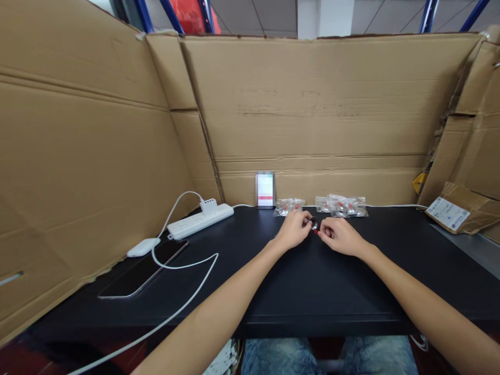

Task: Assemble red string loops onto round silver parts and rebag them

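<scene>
Over the middle of the black table, my left hand (295,229) is closed in a pinch on a small shiny round metal piece (313,223). Close beside it on the right, my right hand (340,235) has its fingers curled together. A small red bit (316,232) shows at the right fingertips; whether it belongs to the metal piece I cannot tell. Just beyond my left hand lies a clear plastic bag (289,206) with small red and silvery pieces inside. Several similar clear bags (340,205) lie bunched behind my right hand.
A phone with a lit screen (265,190) leans against the cardboard back wall (312,120). To the left are a white power strip (201,221), a white charger block (143,247), a dark phone (144,271) and a trailing white cable (187,304). A labelled brown package (464,208) sits at right.
</scene>
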